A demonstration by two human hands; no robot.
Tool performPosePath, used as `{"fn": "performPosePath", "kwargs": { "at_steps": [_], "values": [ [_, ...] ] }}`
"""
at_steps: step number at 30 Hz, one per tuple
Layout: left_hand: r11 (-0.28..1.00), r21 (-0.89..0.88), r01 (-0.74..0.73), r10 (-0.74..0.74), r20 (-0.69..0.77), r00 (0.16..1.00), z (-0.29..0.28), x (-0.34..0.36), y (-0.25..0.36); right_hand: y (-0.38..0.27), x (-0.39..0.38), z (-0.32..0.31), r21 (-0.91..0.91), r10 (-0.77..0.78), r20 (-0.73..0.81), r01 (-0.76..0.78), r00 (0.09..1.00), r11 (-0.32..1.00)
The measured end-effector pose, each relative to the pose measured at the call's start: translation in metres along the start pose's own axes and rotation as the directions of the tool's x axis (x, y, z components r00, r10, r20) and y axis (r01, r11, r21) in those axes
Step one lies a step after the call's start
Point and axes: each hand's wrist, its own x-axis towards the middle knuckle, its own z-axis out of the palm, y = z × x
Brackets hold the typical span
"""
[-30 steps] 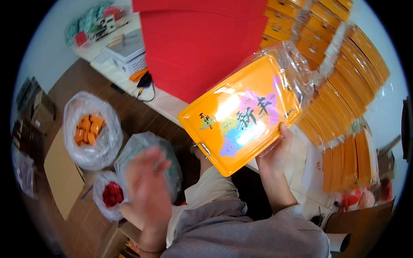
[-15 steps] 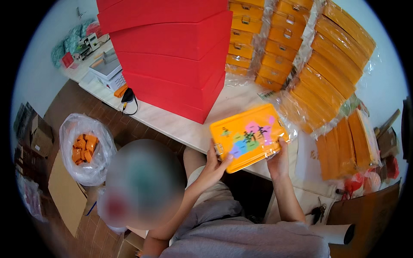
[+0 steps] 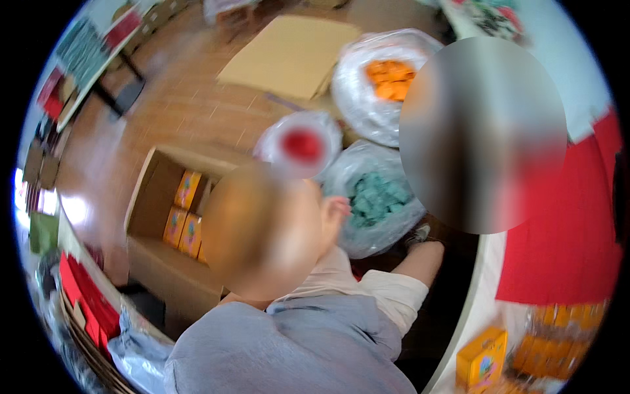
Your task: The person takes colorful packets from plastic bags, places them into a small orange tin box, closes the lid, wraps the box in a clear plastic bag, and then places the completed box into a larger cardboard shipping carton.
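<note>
Lowering anything into the carton (image 3: 152, 266) on the floor, beside the orange boxes (image 3: 185, 220) stood on edge, is best done squarely, the left hand (image 3: 335, 211) being half blurred (grip untellable) and the right hand hidden.

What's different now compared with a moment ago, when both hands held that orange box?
The hands have let go: the orange box now stands on the white table. The view has swung left to the floor and an open carton. The bags of orange and red pieces lie as before.
</note>
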Motion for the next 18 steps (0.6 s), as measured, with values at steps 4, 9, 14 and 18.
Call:
{"fn": "performPosePath", "kwargs": {
  "at_steps": [4, 9, 14, 18],
  "values": [
    [0.946, -0.261, 0.194, -0.319, -0.627, 0.711, -0.173, -0.037, -0.049, -0.112, -0.002, 0.103, -0.232, -0.379, -0.136, 0.343, 0.915, 0.91],
    [0.515, -0.854, -0.066, -0.752, -0.488, 0.443, -0.217, -0.096, -0.074, -0.197, -0.07, 0.327, 0.312, -0.554, 0.61, 0.471, 0.567, 0.825],
    [0.503, -0.788, -0.354, -0.732, -0.606, 0.311, -0.265, -0.09, -0.109, -0.286, -0.288, 0.53, 0.704, -0.625, 0.71, 0.332, -0.326, 0.627],
    [0.436, -0.772, -0.463, -0.821, -0.552, 0.145, -0.295, -0.062, -0.137, -0.301, -0.478, 0.662, 0.842, -0.591, 0.535, 0.443, -0.605, 0.308]
  ]
}}
